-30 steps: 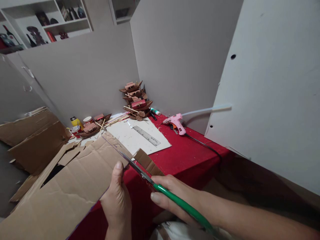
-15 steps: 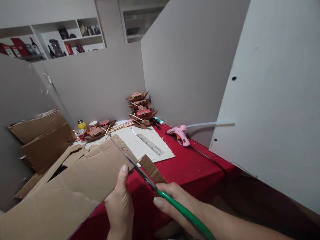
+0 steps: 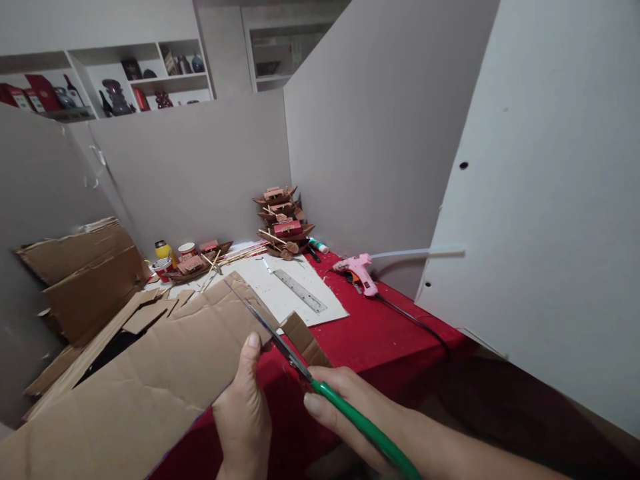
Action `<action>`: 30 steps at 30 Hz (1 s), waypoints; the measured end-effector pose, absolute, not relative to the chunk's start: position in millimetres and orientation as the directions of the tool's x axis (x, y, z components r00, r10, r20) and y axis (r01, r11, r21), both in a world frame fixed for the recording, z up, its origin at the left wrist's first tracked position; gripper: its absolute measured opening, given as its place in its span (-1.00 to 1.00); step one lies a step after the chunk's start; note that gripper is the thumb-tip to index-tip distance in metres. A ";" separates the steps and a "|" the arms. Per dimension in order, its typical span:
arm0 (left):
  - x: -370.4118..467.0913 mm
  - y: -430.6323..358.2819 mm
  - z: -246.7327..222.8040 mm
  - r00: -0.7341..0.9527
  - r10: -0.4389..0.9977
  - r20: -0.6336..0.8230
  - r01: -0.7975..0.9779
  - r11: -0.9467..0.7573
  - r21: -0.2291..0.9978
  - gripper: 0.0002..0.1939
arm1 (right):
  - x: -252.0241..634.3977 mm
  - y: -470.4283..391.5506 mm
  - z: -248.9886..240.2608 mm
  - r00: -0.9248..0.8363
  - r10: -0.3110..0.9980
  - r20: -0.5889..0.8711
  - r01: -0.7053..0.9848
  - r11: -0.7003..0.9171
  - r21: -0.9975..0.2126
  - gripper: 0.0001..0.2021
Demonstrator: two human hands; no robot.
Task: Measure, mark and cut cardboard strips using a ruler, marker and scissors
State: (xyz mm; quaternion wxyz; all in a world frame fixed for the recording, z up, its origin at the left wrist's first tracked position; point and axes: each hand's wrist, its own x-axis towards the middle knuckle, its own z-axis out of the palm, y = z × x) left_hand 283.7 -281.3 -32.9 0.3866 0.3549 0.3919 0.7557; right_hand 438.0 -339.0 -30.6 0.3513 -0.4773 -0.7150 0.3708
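My left hand grips the edge of a large brown cardboard sheet, thumb on top and fingers hidden beneath. In my right hand is a pair of scissors with green handles. Their blades lie over the sheet's right end, along a drawn line, just past my left thumb. A narrow cardboard strip sticks out on the right side of the blades. Whether it is still joined to the sheet is hard to see.
A pink glue gun lies on the red cloth. Beyond the sheet are a steel ruler on a white board, stacked model boats, paper cups and thin sticks. Cardboard pieces lean at left; grey panels enclose the table.
The sheet and my left hand have shifted slightly right and down in view, while the scissors have moved slightly left. Both hands keep their hold. The whole view has shifted a little.
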 end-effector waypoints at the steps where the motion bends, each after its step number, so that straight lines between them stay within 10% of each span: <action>1: 284.0 -281.9 -32.5 -0.469 0.854 0.225 -0.283 -0.386 0.878 -0.77 | 438.6 -338.8 -29.6 -0.303 0.943 0.139 0.427 0.265 -0.865 -0.50; 30: 288.7 -293.2 -32.4 -0.441 0.873 0.207 -0.155 -0.301 0.941 -0.48 | 434.8 -327.2 -38.6 -0.376 0.907 0.191 0.265 0.302 -0.916 -0.54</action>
